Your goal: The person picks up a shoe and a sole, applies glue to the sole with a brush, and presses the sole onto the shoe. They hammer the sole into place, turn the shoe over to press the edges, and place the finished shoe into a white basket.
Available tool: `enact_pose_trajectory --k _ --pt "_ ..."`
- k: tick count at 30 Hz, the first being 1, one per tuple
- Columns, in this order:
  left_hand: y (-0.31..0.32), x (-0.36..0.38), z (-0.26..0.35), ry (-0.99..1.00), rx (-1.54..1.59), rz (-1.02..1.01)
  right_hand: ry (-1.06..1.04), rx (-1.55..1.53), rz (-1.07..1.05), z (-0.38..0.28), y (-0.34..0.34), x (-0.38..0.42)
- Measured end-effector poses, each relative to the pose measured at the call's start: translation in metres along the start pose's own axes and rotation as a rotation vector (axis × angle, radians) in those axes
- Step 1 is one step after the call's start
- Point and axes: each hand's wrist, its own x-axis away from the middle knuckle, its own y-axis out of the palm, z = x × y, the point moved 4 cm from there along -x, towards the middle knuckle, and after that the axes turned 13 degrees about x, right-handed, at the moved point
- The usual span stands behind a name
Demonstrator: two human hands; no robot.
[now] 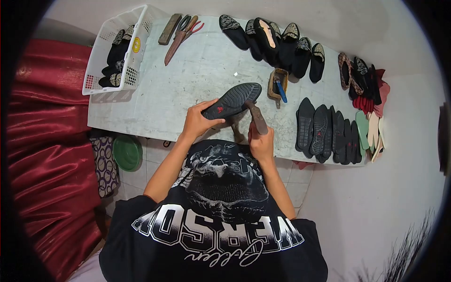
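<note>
My left hand (199,118) grips one end of a black shoe (232,98), whose ribbed sole with a small red mark faces up. A hammer (256,117) is in my right hand (261,141), its fingers wrapped round the handle. The hammer's head lies at the sole's right end, touching it or very close. Below the shoe, a dark metal stand (236,129) shows in part between my hands; its top is hidden.
A white basket (130,70) holds shoes at the left. Pliers (191,29) and other tools lie at the back. Finished-looking shoes (291,42), a glue box (272,89) with a blue-handled brush, and black soles (322,129) occupy the table's right half.
</note>
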Motion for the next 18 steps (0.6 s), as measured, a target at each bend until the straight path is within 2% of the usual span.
enact_pose_trajectory --k 3,6,10,17,18 --pt "0.004 -0.005 0.002 -0.009 0.015 -0.001 0.106 0.05 -0.069 0.007 0.006 -0.004" --pt "0.001 -0.008 0.006 -0.036 0.034 -0.004 0.112 0.026 -0.087 -0.016 -0.007 -0.005" --pt "0.003 -0.013 0.004 -0.019 0.017 -0.031 0.081 0.05 -0.083 0.0 0.008 -0.005" --pt "0.002 -0.015 0.006 -0.023 0.002 -0.041 0.036 0.088 -0.115 -0.012 0.018 -0.001" --pt "0.003 -0.016 0.006 -0.018 0.004 -0.038 0.077 0.1 -0.17 -0.019 0.017 -0.003"
